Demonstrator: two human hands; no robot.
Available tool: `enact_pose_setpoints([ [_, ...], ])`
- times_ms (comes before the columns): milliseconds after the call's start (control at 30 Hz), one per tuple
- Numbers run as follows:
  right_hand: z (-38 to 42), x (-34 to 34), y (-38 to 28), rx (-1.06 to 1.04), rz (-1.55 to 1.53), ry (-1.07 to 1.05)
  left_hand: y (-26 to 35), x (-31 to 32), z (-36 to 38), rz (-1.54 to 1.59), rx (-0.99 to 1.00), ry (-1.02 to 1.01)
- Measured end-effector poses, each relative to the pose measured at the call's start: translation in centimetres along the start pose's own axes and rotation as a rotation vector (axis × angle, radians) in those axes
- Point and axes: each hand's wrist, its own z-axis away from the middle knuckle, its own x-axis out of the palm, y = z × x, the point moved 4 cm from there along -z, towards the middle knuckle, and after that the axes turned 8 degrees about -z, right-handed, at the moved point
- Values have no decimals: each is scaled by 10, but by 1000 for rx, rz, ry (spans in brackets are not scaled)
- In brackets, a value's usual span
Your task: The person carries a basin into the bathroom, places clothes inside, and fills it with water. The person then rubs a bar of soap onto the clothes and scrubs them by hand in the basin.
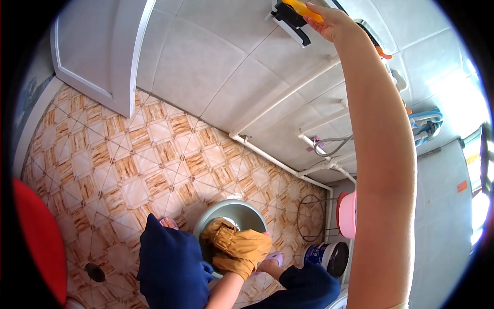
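Observation:
High at the wall, my right hand (331,23) is closed round a long yellow-orange object (301,9), whose kind I cannot tell. It overlaps a black and silver wall rack (292,23). Low down, my left forearm runs to a bunched brown garment (239,247) with a gathered, elastic-looking band. The fabric covers most of my left hand (266,234), with only a bit of skin at its far edge. Part of the garment lies inside a grey-green basin (231,202) on the floor, between my legs in dark blue trousers (170,257).
White pipes (267,157) run along the tiled wall, with a grey hose (337,149) by them. At the right stand a pink basin (348,213) and a dark blue and white bucket (327,256). A white door (98,51) is upper left, something red (36,242) lower left, a floor drain (94,272) nearby.

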Motion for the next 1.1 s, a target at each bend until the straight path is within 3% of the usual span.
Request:
enact_pose_setpoints([
  [67, 9, 3, -1, 4, -13, -47, 2, -6, 1, 30, -120, -107],
  [167, 26, 7, -4, -21, -31, 45, 3, -1, 6, -140, -1, -61],
  [267, 45, 4, -9, -34, -126, 236, -27, 46, 1, -128, 79, 18],
  [333, 59, -5, -7, -58, -88, 368, -50, 82, -2, -207, -56, -96],
  [367, 74, -9, -2, -99, -9, 298, -42, 67, -4, -45, -49, -129],
  [400, 95, -9, 6, -93, -10, 245, -26, 45, -2, -126, 58, -16],
  [433, 121, -16, 25, -64, -23, 255, -3, 12, -8, -237, 36, -185],
  [467, 155, -10, 44, -123, -1, -107, 13, -11, -15, -342, 15, -362],
  [500, 199, -4, 65, -181, 7, -466, 14, -13, -18, -366, 39, -328],
  [533, 241, -5, 97, -98, 10, -528, 12, -12, -16, -389, 58, -295],
  [567, 280, -19, 135, -9, 138, -554, 1, -3, -10, -390, 117, -113],
  [600, 318, -31, 168, -62, 404, -608, -11, 5, -1, -394, 177, 70],
  [667, 386, -68, 252, 118, 594, -611, -8, -22, 2, -268, -4, 151],
  [767, 480, -123, 384, 320, 470, -306, 12, -43, -7, -109, 6, 101],
  [833, 530, -98, 424, 146, 387, -229, 15, -34, -4, -88, 6, 74],
  [867, 553, -84, 445, -14, 593, -334, 13, -30, -1, -76, -6, 63],
  [900, 572, -70, 461, 5, 567, -316, 11, -26, 1, -68, -15, 54],
  [967, 590, -38, 486, 244, 259, -83, 6, -15, 5, -34, -43, 41],
  [1033, 599, -23, 500, 508, -219, 340, -3, -8, 7, 59, -90, 34],
  [1100, 606, -33, 499, 560, -661, 671, -17, -2, 10, 242, -179, 28],
])
